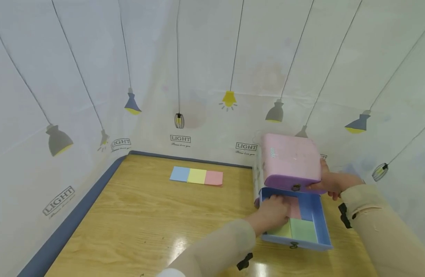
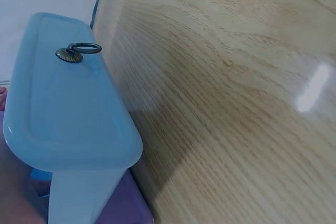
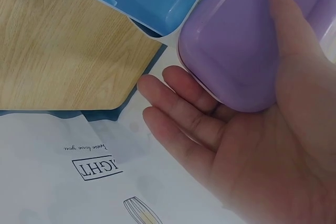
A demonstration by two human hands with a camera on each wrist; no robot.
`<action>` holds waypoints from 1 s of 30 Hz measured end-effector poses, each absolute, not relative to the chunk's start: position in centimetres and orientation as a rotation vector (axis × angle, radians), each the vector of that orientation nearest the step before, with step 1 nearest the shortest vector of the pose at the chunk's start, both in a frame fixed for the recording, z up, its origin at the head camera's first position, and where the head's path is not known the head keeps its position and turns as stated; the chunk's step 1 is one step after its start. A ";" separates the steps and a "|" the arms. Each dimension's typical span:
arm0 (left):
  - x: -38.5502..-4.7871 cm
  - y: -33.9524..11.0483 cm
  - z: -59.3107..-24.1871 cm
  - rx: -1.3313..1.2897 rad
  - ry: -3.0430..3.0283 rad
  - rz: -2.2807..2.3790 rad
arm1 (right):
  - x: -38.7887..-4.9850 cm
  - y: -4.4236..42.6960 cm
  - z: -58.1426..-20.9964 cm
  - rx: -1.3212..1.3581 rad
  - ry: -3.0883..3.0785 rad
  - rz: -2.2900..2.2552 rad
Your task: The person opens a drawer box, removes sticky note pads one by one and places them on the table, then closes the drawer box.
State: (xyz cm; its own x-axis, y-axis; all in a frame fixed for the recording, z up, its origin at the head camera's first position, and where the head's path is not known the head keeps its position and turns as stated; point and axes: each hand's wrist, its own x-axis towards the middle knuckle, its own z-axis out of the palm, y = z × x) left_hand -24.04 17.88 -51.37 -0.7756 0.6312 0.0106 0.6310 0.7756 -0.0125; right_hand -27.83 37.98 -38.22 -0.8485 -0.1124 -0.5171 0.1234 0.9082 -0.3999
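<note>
A small cabinet has a pink top and a purple upper drawer front (image 1: 283,181); its blue lower drawer (image 1: 321,231) is pulled out. Inside lie green (image 1: 303,230), pink (image 1: 294,207) and yellow paper squares. My left hand (image 1: 273,211) reaches into this drawer, fingertips hidden, so whether it holds anything is unclear. The left wrist view shows the drawer's front (image 2: 73,103) with a ring handle. My right hand (image 1: 337,182) grips the cabinet's right side. In the right wrist view, the hand's (image 3: 252,135) thumb lies on the purple front (image 3: 236,51), its fingers around the edge.
Blue (image 1: 179,174), yellow (image 1: 196,176) and pink (image 1: 214,178) paper squares lie in a row on the wooden table (image 1: 146,223), left of the cabinet. Behind the table stands a wall covering (image 1: 205,77) printed with lamps; the cabinet is close to it.
</note>
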 end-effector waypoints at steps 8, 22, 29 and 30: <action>-24.1 18.1 -51.1 -1.018 -3.015 0.104 | -27.5 37.5 -37.9 0.006 2.493 -0.661; -24.2 18.3 -50.5 -0.941 -3.015 0.008 | -27.5 37.7 -37.8 0.033 2.487 -0.640; -24.3 18.0 -50.3 -0.950 -2.977 -0.043 | -27.7 37.8 -38.1 0.043 2.495 -0.621; -24.3 17.9 -50.4 -0.955 -2.959 -0.047 | -27.8 37.9 -38.2 0.037 2.494 -0.621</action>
